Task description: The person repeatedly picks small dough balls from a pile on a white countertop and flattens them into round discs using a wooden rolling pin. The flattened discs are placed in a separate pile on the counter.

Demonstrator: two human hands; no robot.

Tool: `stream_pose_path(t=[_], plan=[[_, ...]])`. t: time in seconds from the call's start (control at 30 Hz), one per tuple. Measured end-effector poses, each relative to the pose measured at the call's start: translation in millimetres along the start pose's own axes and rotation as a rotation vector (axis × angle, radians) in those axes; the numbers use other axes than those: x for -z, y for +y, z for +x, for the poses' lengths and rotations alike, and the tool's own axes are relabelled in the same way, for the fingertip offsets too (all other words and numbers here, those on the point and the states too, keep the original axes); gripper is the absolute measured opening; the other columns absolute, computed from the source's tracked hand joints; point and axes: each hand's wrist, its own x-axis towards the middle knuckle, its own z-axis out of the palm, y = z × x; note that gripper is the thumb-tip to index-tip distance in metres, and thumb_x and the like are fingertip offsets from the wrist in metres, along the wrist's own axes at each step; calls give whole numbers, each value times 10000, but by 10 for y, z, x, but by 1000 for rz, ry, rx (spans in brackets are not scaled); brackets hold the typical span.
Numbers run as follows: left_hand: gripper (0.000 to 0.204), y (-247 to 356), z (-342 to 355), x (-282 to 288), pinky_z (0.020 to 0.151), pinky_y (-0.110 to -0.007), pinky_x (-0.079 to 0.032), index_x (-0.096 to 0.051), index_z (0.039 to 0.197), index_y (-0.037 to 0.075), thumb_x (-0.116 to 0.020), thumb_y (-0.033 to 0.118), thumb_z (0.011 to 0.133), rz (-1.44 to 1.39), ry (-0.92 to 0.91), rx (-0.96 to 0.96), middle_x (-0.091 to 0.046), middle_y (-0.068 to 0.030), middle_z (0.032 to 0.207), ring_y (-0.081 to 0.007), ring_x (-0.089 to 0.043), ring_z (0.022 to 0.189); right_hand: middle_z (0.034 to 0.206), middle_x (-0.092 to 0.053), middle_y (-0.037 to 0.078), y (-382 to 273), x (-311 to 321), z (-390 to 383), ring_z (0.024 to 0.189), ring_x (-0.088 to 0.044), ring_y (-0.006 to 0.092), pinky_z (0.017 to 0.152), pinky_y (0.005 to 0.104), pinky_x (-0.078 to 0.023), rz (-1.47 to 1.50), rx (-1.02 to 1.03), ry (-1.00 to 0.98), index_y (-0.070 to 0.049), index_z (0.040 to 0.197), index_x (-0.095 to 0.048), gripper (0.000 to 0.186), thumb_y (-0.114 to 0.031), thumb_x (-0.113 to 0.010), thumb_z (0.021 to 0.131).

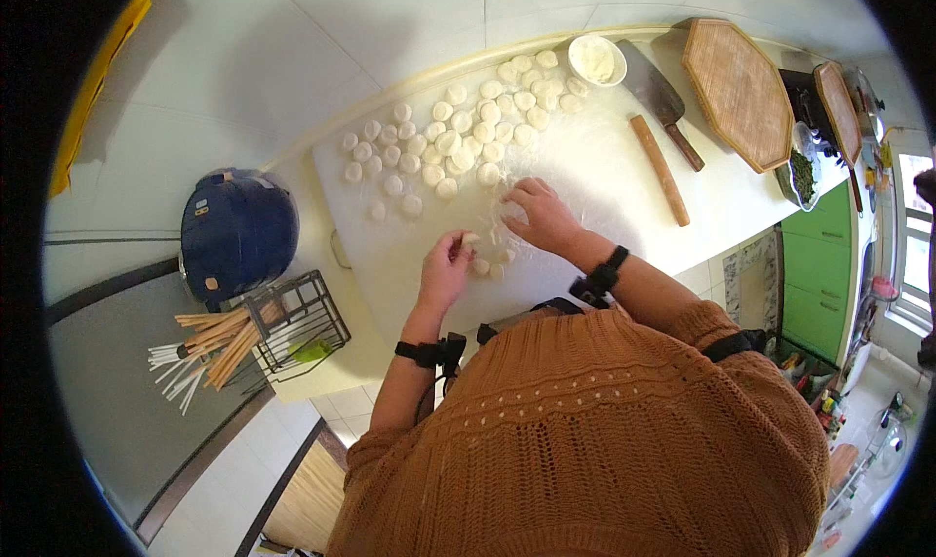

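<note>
Pinched a dough piece (471,238) in the left hand (446,267) over the white board (600,142), apart from the loosely spread right hand (539,216), probably risking sticking and tearing among the dough discs (448,143) through close crowding.

A pale counter (334,372) carried a broad white board (390,255) scattered with dough rounds (448,143), smaller dough pieces (482,266) nearer its front; rightward lay a white bowl (573,64), a cleaver (655,89), a rolling pin (660,170) and an octagonal wooden tray (738,94)
</note>
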Motion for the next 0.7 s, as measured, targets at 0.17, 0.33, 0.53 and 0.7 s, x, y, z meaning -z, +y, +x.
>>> stream_pose_path(t=[0.17,0.33,0.53,0.7], plan=[[319,-29,133,26,1018,-318,-574,-691,1401,0,-672,52,1087,-455,-15,82,-732,-71,1297,-174,-707,1155,1298,-637,216,-55,212,-175,1115,-657,421,967,469,-579,-155,-112,-234,-32,1180,-671,301,-132,-793,924],[444,58,226,42,1025,-316,-573,-669,1464,15,-737,24,1026,-339,5,21,-741,-67,1267,-173,-701,1169,1320,-656,218,-137,243,72,1122,-679,411,923,453,-613,377,-325,87,-18,1246,-660,409,-90,-822,878],[602,183,214,-92,992,-318,-585,-617,1532,42,-800,15,959,-306,99,-168,-683,-102,1351,-187,-683,1150,1262,-661,186,-196,41,-7,1204,-638,414,1099,520,-512,73,207,-370,-56,1222,-706,439,-121,-847,811],[565,146,-78,-49,967,-379,-592,-658,1412,65,-841,24,879,249,42,-300,-652,-128,1303,-267,-687,1104,1165,-697,170,-116,-10,-260,1136,-672,403,990,474,-562,115,68,-404,-67,1156,-746,254,-144,-781,916]])
